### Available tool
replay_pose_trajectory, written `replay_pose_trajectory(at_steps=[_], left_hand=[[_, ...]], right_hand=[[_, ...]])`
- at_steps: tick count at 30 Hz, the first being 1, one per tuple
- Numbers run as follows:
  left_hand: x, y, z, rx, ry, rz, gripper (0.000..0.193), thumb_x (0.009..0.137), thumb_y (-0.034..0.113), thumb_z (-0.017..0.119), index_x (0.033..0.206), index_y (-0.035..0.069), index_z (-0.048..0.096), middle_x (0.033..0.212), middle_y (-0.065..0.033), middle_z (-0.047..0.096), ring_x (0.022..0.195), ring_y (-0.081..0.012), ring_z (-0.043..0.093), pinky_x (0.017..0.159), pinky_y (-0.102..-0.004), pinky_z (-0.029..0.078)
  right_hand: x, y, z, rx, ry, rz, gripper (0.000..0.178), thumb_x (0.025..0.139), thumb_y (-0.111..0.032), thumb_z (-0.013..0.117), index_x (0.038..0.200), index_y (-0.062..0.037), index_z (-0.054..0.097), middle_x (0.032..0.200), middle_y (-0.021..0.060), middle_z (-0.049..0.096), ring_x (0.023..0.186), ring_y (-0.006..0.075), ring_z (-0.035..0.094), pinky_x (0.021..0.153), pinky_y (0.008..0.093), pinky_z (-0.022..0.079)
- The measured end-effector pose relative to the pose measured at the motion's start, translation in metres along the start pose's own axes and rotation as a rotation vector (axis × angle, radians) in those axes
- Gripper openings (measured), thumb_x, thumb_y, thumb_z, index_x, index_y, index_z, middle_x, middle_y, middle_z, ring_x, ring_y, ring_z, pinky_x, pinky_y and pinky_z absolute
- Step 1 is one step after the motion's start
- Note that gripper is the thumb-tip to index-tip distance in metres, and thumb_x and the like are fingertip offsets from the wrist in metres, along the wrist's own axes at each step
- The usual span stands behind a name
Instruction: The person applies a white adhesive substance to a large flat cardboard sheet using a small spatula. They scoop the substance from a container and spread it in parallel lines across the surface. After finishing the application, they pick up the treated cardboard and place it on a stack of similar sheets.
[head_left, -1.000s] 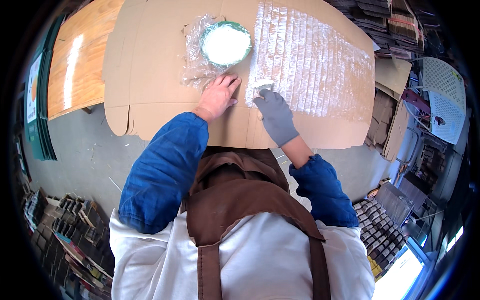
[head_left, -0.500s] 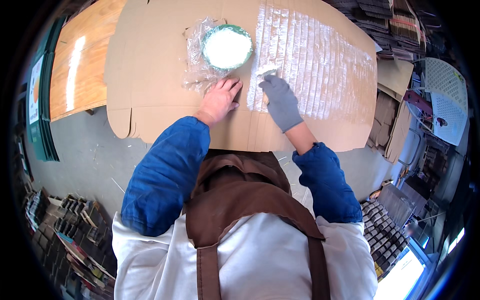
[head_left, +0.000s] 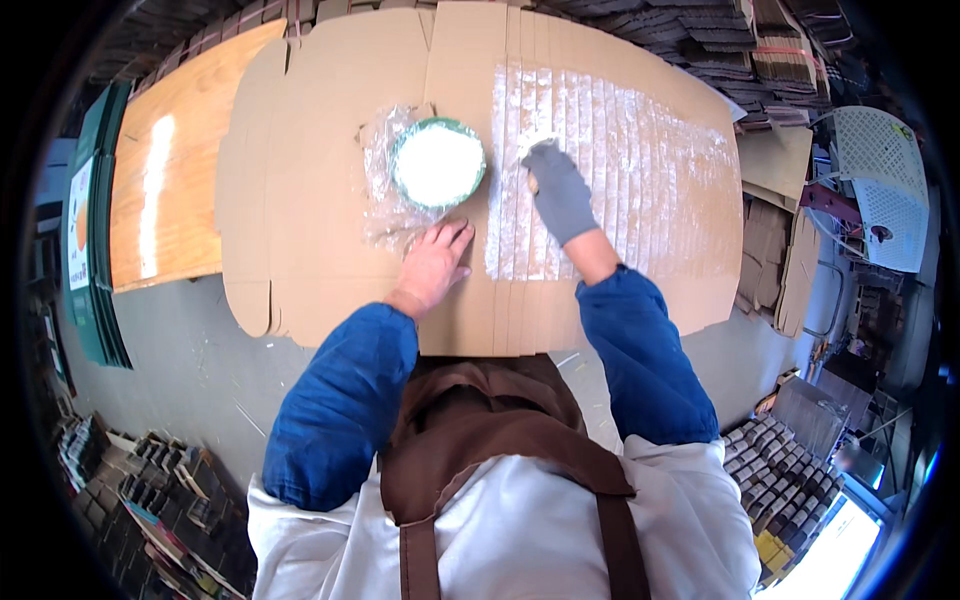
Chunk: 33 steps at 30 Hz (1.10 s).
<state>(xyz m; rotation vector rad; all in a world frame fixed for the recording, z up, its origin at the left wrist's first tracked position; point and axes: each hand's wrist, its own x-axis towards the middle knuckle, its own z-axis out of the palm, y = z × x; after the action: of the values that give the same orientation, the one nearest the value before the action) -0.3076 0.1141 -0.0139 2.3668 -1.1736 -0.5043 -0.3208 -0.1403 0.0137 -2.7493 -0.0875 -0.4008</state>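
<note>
My right hand (head_left: pixel 563 195), in a grey glove, is closed round a brush (head_left: pixel 532 183) with a pale wooden handle. Its bristles rest on the left part of a row of narrow strips (head_left: pixel 620 170), streaked with a shiny whitish coating. My bare left hand (head_left: pixel 436 262) lies on the large cardboard sheet (head_left: pixel 320 200), fingers stretched out. Just beyond its fingertips stands a green-rimmed round bowl (head_left: pixel 395 165), bright white inside. Crumpled clear plastic (head_left: pixel 380 215) sticks out from under the bowl on its left.
At left is an orange-brown wooden board (head_left: pixel 190 150) beside green panels (head_left: pixel 92 230). Stacked cardboard (head_left: pixel 700 40) lines the far side. A white perforated basket (head_left: pixel 880 180) stands at right. Dark blocks (head_left: pixel 785 460) lie in rows at lower right, near a lit screen (head_left: pixel 835 545).
The whole view has shifted, so the sheet and bowl sit lower in it. My right hand has moved the brush farther away along the strips. My left hand stays on the sheet.
</note>
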Motion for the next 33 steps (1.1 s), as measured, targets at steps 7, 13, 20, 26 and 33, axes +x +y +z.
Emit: replay_pose_trajectory(at_steps=[7, 13, 20, 26, 33], left_hand=[[0.005, 0.005, -0.002, 0.004, -0.019, -0.015, 0.072, 0.076, 0.022, 0.078, 0.140, 0.009, 0.048, 0.143, -0.0066, 0.045, 0.129, -0.0292, 0.043, 0.109, -0.0401, 0.038], [0.002, 0.002, 0.001, -0.009, 0.002, -0.008, 0.074, 0.073, 0.022, 0.079, 0.140, 0.009, 0.049, 0.142, -0.0064, 0.047, 0.129, -0.0293, 0.044, 0.108, -0.0409, 0.038], [0.003, 0.004, -0.006, -0.015, 0.028, -0.011, 0.075, 0.072, 0.021, 0.080, 0.139, 0.009, 0.049, 0.141, -0.0072, 0.047, 0.130, -0.0293, 0.044, 0.107, -0.0412, 0.039], [0.002, 0.002, -0.010, 0.003, -0.022, -0.026, 0.070, 0.077, 0.022, 0.076, 0.139, 0.008, 0.048, 0.142, -0.0069, 0.046, 0.132, -0.0270, 0.042, 0.107, -0.0401, 0.038], [0.005, 0.001, -0.009, -0.012, -0.041, -0.037, 0.071, 0.076, 0.021, 0.077, 0.139, 0.008, 0.048, 0.143, -0.0075, 0.045, 0.133, -0.0281, 0.041, 0.106, -0.0415, 0.038]], right_hand=[[0.034, 0.038, 0.000, 0.123, -0.050, 0.203, 0.029, 0.079, -0.002, 0.059, 0.107, -0.0097, 0.062, 0.111, 0.0109, 0.059, 0.100, 0.0337, 0.061, 0.086, 0.0446, 0.052], [0.081, 0.051, -0.014, 0.004, -0.084, 0.387, 0.015, 0.088, -0.015, 0.060, 0.102, -0.0096, 0.063, 0.101, 0.0154, 0.062, 0.093, 0.0399, 0.064, 0.081, 0.0461, 0.052], [0.105, 0.051, -0.003, 0.133, -0.058, 0.448, 0.023, 0.092, -0.029, 0.054, 0.097, -0.0070, 0.061, 0.099, 0.0223, 0.063, 0.089, 0.0437, 0.063, 0.078, 0.0503, 0.051], [0.132, 0.029, -0.003, 0.227, 0.001, 0.377, 0.020, 0.093, -0.029, 0.053, 0.099, -0.0104, 0.059, 0.099, 0.0206, 0.061, 0.093, 0.0441, 0.062, 0.082, 0.0530, 0.049], [0.169, 0.102, -0.004, 0.028, 0.128, 0.426, 0.021, 0.091, -0.026, 0.054, 0.096, -0.0063, 0.060, 0.094, 0.0217, 0.063, 0.088, 0.0393, 0.064, 0.080, 0.0479, 0.053]])
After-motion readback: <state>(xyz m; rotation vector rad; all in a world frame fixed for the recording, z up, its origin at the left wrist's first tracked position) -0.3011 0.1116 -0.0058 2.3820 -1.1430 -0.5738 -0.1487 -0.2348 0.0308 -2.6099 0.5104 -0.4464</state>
